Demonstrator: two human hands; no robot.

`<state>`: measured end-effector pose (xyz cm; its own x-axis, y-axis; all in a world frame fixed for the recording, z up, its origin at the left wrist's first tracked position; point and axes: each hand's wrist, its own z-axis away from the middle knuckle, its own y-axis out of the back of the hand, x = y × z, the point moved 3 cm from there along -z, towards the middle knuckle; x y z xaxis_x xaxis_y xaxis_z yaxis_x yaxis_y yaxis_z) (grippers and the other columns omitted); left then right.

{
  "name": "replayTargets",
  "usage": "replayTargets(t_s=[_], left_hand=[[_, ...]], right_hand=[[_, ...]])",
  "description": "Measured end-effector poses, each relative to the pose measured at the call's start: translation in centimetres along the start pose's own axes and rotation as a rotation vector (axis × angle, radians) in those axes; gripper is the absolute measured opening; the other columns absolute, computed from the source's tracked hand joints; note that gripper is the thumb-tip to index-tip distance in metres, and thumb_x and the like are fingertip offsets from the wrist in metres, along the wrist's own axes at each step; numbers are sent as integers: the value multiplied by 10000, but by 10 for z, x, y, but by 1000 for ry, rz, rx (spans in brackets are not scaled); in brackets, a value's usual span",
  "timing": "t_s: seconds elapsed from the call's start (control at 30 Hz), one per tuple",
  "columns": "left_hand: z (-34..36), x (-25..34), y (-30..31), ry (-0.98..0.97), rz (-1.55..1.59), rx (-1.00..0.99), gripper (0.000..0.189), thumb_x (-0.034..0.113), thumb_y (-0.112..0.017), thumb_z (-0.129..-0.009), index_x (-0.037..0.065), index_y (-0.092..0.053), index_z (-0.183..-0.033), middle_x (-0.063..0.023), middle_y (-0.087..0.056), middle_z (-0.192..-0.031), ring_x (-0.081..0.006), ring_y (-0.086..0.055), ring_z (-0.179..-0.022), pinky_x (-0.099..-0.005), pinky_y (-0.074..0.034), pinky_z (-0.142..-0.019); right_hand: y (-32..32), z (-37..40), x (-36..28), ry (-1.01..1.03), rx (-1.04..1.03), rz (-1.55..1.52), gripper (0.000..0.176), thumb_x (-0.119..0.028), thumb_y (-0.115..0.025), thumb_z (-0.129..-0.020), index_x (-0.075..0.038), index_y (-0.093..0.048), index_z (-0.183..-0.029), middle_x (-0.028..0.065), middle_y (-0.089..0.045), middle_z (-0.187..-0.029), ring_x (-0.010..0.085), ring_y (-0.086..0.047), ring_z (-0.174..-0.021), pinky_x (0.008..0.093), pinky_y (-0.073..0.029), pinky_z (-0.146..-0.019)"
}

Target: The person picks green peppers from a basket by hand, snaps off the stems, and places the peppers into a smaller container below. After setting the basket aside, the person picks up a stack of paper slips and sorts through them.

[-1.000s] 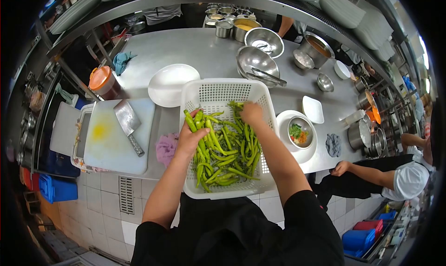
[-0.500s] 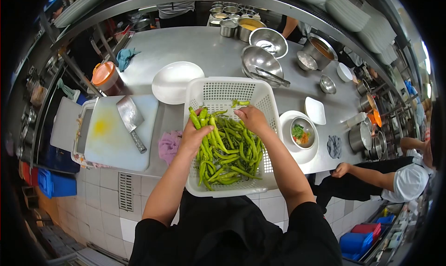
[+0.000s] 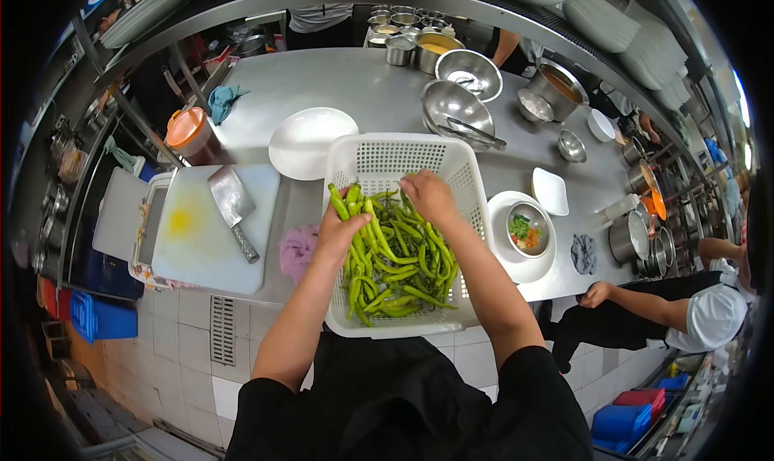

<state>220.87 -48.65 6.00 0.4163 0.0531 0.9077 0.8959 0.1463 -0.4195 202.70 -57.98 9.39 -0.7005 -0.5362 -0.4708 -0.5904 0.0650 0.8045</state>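
The basket [image 3: 395, 150] sits at the desk's near edge [image 3: 566, 282], seemingly for easy reach: left hand [image 3: 334, 237] clasping peppers [image 3: 402, 269], right hand's [image 3: 433, 199] grip unclear.

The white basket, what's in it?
Long green peppers are piled inside the basket; the left hand holds a few. The pile covers most of the bottom, hiding what's underneath.
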Motion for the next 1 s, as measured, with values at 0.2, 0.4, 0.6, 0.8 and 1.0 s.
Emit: replayTargets(t_s=[0.2, 0.4, 0.6, 0.8, 1.0], left_hand=[[-3, -1, 0, -11, 11, -14, 677, -10, -659, -752, -41, -336, -1347, -115, -533, -1172, -193, -542, -1061, -309, -449, -909], [0, -1, -2, -4, -190, -63, 717, 40, -711, -744, -35, -337, -1351, -108, -529, -1194, -186, -519, -1112, -306, -434, -932], [5, -3, -14, 74, -97, -212, 735, 31, -731, -738, -9, -337, -1357, -92, -543, -1164, -168, -553, -1048, -296, -470, -881], [12, 8, -18, 38, -109, -261, 707, -45, -673, -752, 47, -345, -1371, -63, -564, -1127, -145, -581, -978, -295, -504, -826], [7, 4, -13, -125, -134, -211, 667, -25, -672, -747, 26, -366, -1338, -76, -570, -1072, -171, -602, -903, -302, -531, -757]], right_hand=[[4, 25, -43, -17, -167, -519, 264, -276, -615, -894, -19, -672, -894, 118, -636, -797, 231, -613, -679, 360, -491, -628], [-13, 33, -44, -410, -262, -889, 274, -243, -651, -892, -33, -533, -760, 23, -563, -634, 73, -476, -459, 217, -382, -421], [-3, 35, -58, -405, -213, -888, 241, -201, -652, -890, -40, -506, -787, 24, -560, -635, 79, -487, -475, 218, -387, -424], [-7, 31, -41, -379, -220, -1070, 184, -159, -666, -869, -71, -517, -807, 0, -525, -627, 82, -459, -513, 229, -355, -455], [-13, 32, -30, -703, -383, -1541, 117, -188, -612, -900, -75, -585, -890, 2, -550, -722, 83, -464, -588, 235, -380, -496]])
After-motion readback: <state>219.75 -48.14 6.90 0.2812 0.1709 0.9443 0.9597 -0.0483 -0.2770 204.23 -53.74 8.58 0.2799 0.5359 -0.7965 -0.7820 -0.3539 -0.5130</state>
